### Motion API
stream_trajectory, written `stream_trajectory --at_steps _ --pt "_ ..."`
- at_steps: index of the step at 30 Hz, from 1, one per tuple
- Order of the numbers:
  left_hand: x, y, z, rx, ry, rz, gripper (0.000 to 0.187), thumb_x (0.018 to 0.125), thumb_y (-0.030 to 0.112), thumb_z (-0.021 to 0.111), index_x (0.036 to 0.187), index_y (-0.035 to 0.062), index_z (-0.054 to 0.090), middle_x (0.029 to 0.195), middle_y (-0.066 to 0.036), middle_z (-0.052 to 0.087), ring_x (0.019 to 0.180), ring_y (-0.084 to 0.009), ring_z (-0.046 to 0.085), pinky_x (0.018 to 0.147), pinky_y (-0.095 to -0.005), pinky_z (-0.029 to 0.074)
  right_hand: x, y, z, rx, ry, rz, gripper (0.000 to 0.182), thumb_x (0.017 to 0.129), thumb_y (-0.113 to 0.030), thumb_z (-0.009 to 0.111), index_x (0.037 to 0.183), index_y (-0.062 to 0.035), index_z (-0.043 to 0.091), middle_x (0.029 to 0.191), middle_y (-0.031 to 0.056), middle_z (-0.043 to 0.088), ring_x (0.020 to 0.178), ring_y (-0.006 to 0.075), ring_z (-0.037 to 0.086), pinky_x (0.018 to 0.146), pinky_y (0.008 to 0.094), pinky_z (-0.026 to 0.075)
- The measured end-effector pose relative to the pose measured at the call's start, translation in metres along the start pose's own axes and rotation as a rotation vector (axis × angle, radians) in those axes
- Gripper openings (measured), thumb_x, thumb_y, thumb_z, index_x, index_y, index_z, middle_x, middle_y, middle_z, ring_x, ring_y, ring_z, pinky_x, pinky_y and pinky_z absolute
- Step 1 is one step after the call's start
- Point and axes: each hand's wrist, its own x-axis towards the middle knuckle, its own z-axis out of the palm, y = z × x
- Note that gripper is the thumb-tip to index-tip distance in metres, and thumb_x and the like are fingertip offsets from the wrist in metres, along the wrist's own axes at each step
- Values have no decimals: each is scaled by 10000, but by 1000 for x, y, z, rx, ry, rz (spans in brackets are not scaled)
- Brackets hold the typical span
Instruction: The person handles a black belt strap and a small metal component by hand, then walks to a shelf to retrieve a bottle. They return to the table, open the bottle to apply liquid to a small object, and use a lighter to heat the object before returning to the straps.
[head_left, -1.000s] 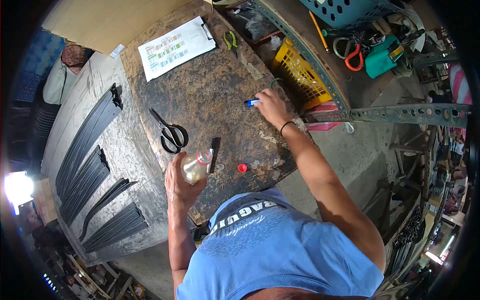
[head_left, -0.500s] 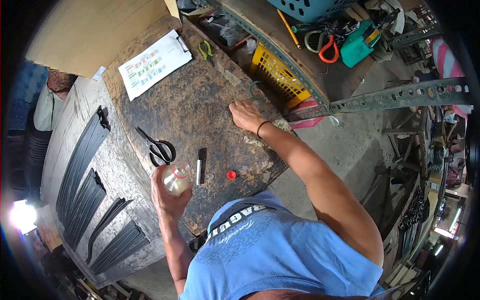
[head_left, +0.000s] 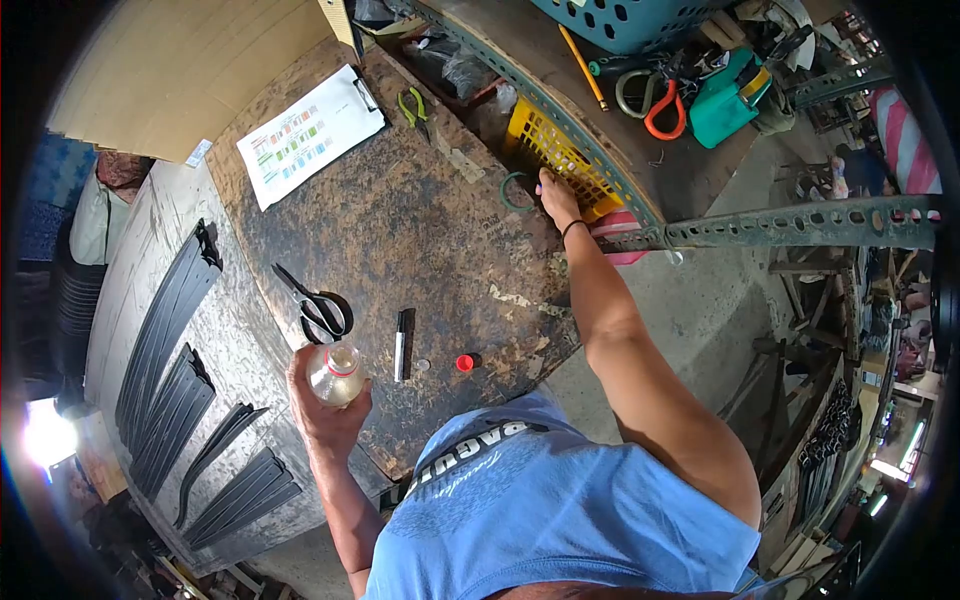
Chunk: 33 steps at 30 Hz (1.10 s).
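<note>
Fingers of your left hand wrap round the body of a clear bottle at 7 o'clock from the table's middle, taking 12 as straight ahead of you. Holding it low round its sides leaves the red-ringed neck exposed and probably steadies the bottle. Pale contents show inside; what they are, you cannot tell from here.

Your right hand reaches out between 2 and 3 o'clock, past the table edge, to the yellow plastic basket. Its fingers are bent, with a small coloured bit showing at the tips; whether they grasp it, and what it is, cannot be told.

The red cap sits apart from the bottle at 5 o'clock, close to your body, likely for easy reach. At 6 o'clock a marker lies with its black end away from you. The scissors, at 8, have their handles just beside the bottle and their blades turned away, which suits a safe pick-up. The clipboard lies between 10 and 11 with its sheet face up, the green-handled pliers at 12, out of your near working space.
</note>
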Motion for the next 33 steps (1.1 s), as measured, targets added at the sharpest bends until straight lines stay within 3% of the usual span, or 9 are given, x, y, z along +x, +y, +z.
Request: stream_trajectory --at_steps 1,6,14,16,17,20,26,28,33 --pt "0 0 0 27 4 3 847 590 120 857 1332 16 462 1216 -181 572 1115 -338 583 968 -413 463 1 -2 2 11 10 47 614 954 -546 334 1056 -16 627 1193 163 631 1171 351 542 1012 454 381" --pt "-3 -7 -3 -42 -59 -118 878 613 55 837 1381 28 411 1317 -159 514 1228 -281 509 1052 -384 394 -8 -6 10 -142 59 -113 645 960 -537 323 1205 -6 596 1306 189 575 1249 364 494 1047 446 362" --pt "3 -4 0 9 4 -17 862 589 137 859 1341 24 453 1204 -178 582 1099 -327 592 954 -407 471 19 7 21 -142 17 -161 638 971 -511 334 1307 -10 544 1400 223 489 1302 385 443 1070 441 357" --pt "2 -3 0 7 5 -24 860 589 134 858 1340 23 454 1204 -178 582 1101 -326 591 954 -407 470 18 9 24 -228 64 -206 405 1023 -294 321 1293 -43 487 1333 216 534 1209 416 519 1027 485 421" --pt "3 -3 0 4 6 -30 858 589 131 857 1339 23 454 1203 -178 582 1104 -326 589 955 -407 469 19 8 24 -228 64 -207 405 1023 -294 321 1293 -43 487 1333 216 534 1209 416 519 1027 485 421" --pt "4 -3 -2 32 8 -3 856 590 122 856 1339 22 454 1203 -176 582 1109 -324 586 959 -406 465 28 10 25 32 39 28 512 999 -405 326 1255 -29 560 1360 203 530 1231 401 510 1022 488 422" --pt "0 -8 -3 -34 -44 -58 873 612 63 843 1374 25 418 1310 -157 518 1219 -281 515 1041 -387 404 43 27 33 62 35 -26 610 963 -516 326 1142 -32 650 1236 205 622 1195 375 549 1008 457 416" --pt "1 -6 -1 -19 -14 -42 872 597 91 852 1359 26 432 1271 -167 541 1174 -308 543 1009 -400 430 47 34 35 158 45 -33 570 951 -513 390 1023 -18 662 940 121 674 838 230 630 755 381 484" --pt "-2 -10 -3 49 13 -25 893 596 133 866 1365 36 423 1271 -173 538 1163 -325 551 991 -409 445 45 42 24 124 134 -110 686 915 -657 405 934 -15 644 856 99 653 775 194 607 721 353 479"
